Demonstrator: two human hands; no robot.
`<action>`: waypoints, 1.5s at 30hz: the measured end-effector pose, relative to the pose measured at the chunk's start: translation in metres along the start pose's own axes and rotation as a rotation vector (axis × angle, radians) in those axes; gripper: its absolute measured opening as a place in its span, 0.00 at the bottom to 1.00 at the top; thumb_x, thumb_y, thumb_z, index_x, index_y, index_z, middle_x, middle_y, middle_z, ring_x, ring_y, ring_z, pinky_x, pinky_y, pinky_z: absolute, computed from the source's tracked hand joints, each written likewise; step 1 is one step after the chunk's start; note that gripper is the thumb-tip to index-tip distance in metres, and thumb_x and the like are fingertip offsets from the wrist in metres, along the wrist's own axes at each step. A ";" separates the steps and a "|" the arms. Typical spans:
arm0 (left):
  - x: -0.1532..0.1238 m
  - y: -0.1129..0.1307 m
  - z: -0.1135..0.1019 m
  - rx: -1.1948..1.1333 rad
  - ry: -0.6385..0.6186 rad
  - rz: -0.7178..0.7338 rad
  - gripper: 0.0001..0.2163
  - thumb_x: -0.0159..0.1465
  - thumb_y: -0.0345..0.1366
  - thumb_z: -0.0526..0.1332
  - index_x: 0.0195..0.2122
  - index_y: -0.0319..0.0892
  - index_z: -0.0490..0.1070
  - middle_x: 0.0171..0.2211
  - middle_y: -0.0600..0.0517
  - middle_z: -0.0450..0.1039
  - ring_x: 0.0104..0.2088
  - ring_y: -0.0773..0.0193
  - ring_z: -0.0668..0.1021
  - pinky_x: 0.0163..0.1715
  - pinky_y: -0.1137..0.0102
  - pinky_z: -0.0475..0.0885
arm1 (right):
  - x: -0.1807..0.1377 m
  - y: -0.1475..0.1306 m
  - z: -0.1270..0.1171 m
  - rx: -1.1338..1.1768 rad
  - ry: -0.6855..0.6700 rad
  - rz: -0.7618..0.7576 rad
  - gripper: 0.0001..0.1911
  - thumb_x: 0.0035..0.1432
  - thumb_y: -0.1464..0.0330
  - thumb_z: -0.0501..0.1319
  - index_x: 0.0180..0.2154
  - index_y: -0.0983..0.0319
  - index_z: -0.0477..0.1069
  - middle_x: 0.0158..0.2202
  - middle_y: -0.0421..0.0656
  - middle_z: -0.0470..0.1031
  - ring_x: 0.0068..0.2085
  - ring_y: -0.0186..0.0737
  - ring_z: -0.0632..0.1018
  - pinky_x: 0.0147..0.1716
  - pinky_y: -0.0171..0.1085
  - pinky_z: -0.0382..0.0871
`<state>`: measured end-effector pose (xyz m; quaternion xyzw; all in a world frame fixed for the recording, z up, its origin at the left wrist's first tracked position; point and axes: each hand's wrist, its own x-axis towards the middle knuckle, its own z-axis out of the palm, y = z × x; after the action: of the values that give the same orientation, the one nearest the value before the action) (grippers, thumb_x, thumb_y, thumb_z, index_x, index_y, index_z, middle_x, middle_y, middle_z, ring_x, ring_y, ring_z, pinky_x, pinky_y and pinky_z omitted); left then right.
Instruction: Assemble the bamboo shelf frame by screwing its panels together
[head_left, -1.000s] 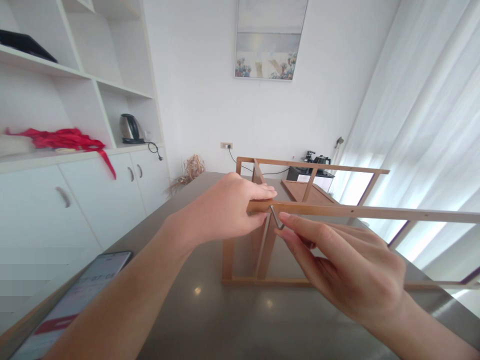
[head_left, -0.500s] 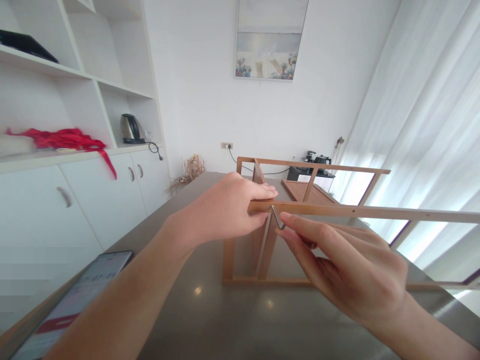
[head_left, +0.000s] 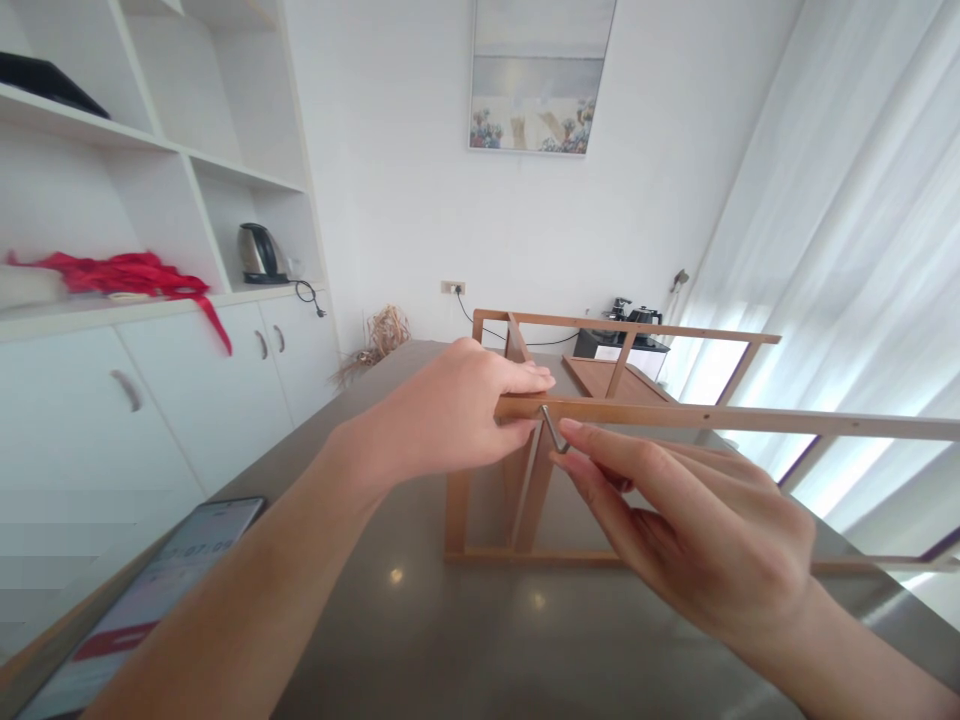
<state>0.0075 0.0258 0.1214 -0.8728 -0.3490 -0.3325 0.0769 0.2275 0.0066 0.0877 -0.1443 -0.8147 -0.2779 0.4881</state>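
In the head view, the left hand (head_left: 457, 410) grips the near upper rail of a wooden frame (head_left: 637, 412) close to its left end, fingers laid along the top and thumb beneath; the right hand (head_left: 705, 520) pinches a small bent metal key (head_left: 553, 428) between thumb and forefinger, the key's far end meeting the rail's front face just beside the left hand; the frame stands on a grey table (head_left: 360, 640), reaching off to the right; a flat wooden panel (head_left: 619, 380) lies beyond the near rail; a phone (head_left: 176, 570) lies at the table's left edge, partly hidden by the left forearm.
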 end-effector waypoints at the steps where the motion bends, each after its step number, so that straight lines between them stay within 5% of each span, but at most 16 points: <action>1: 0.000 0.000 0.000 0.000 0.004 0.009 0.07 0.63 0.35 0.63 0.40 0.44 0.80 0.46 0.53 0.83 0.52 0.52 0.81 0.55 0.59 0.74 | 0.000 0.000 0.000 -0.002 -0.004 0.002 0.11 0.58 0.79 0.69 0.44 0.69 0.76 0.25 0.35 0.76 0.22 0.25 0.71 0.24 0.31 0.68; 21: 0.001 0.003 0.000 0.025 0.018 0.022 0.04 0.62 0.33 0.63 0.35 0.46 0.79 0.35 0.53 0.83 0.45 0.54 0.83 0.52 0.60 0.75 | -0.001 0.000 0.000 0.006 -0.006 0.001 0.11 0.59 0.79 0.68 0.45 0.69 0.76 0.32 0.39 0.81 0.27 0.27 0.77 0.30 0.31 0.73; 31: 0.000 -0.002 0.002 0.027 0.000 -0.003 0.12 0.62 0.34 0.63 0.47 0.49 0.80 0.53 0.54 0.79 0.54 0.54 0.81 0.54 0.63 0.77 | -0.002 0.002 0.001 0.028 -0.016 0.001 0.12 0.59 0.79 0.68 0.46 0.68 0.75 0.29 0.37 0.78 0.26 0.26 0.74 0.27 0.32 0.69; 45: 0.001 0.000 0.000 0.020 -0.036 0.013 0.18 0.61 0.32 0.63 0.53 0.48 0.78 0.58 0.55 0.74 0.57 0.59 0.78 0.59 0.69 0.73 | -0.008 0.004 0.001 0.081 -0.085 0.009 0.12 0.63 0.79 0.62 0.49 0.67 0.71 0.23 0.34 0.64 0.24 0.29 0.63 0.22 0.35 0.55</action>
<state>0.0082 0.0264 0.1221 -0.8800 -0.3481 -0.3127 0.0817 0.2326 0.0109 0.0819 -0.1398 -0.8445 -0.2363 0.4598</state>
